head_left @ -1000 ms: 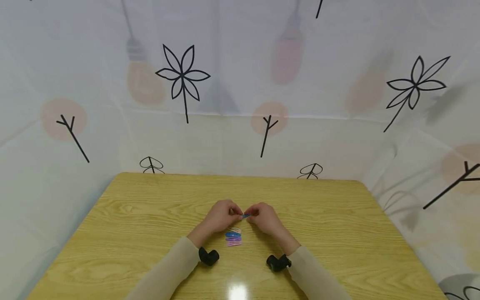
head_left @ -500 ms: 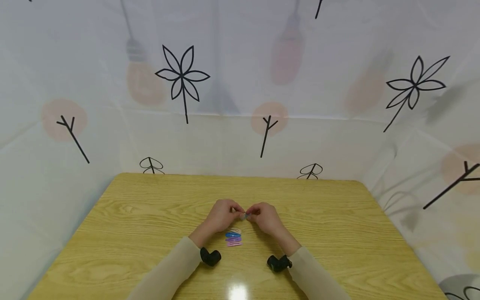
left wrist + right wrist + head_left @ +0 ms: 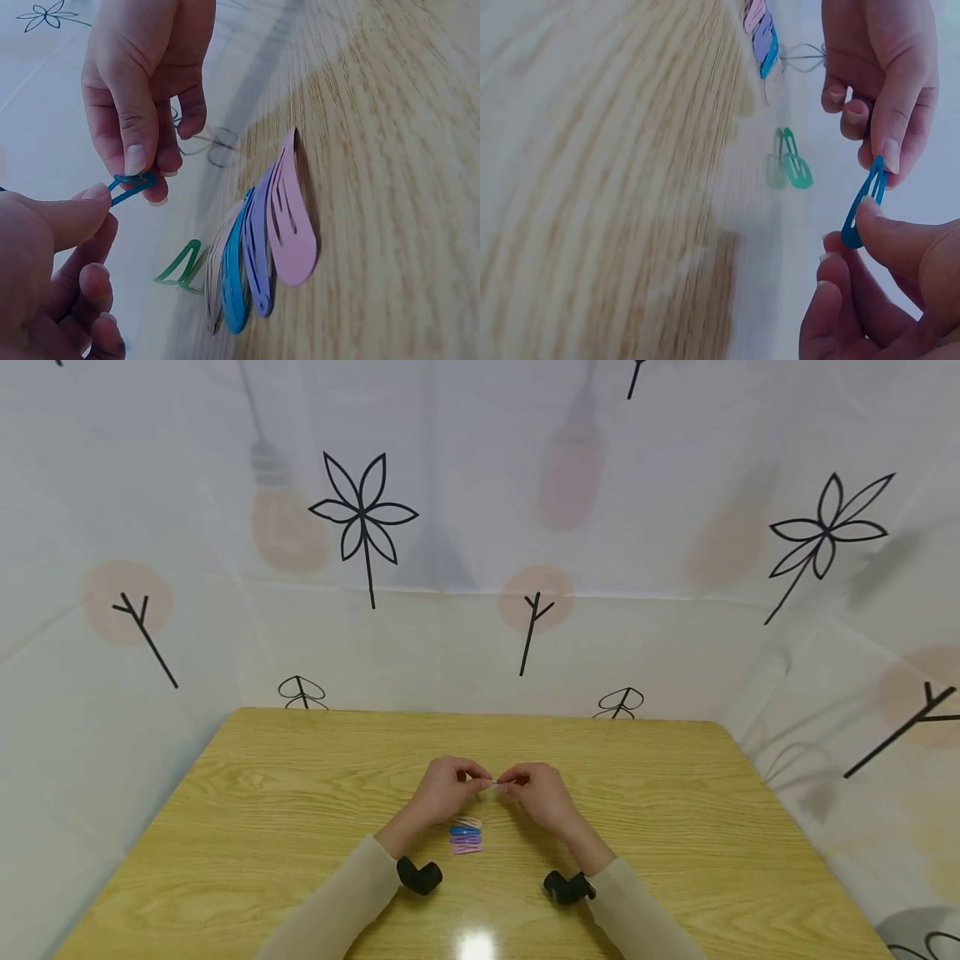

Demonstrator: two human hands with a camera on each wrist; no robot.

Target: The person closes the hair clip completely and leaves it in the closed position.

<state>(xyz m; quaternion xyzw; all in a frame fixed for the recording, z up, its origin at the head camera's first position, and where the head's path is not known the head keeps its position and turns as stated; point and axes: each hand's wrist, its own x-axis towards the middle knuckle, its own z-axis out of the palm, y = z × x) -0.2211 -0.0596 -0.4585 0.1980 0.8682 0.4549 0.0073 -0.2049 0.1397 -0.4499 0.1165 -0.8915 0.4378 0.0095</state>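
Note:
My left hand (image 3: 442, 789) and right hand (image 3: 543, 793) meet above the middle of the table. Between them is a small blue snap hair clip (image 3: 850, 234), pinched at one end by my left thumb and fingers and at the other by my right. The head view shows little more than a sliver of it. Nearby lies a green hair clip (image 3: 799, 174), mostly hidden by my hands in the head view. A row of hair clips lies closer to me: beige (image 3: 212, 289), blue (image 3: 233, 300), purple (image 3: 258, 274) and pink (image 3: 296, 259).
The wood-grain table (image 3: 300, 760) has a raised white patterned cloth (image 3: 450, 643) behind and at its sides. Each wrist wears a black camera, one on the left (image 3: 419, 877) and one on the right (image 3: 567, 888). Light glares off the table's near side.
Both hands have risen slightly, still pinching the blue hair clip, which now shows thinner in the head view. My right wrist has shifted a little to the right. The row of clips stays put.

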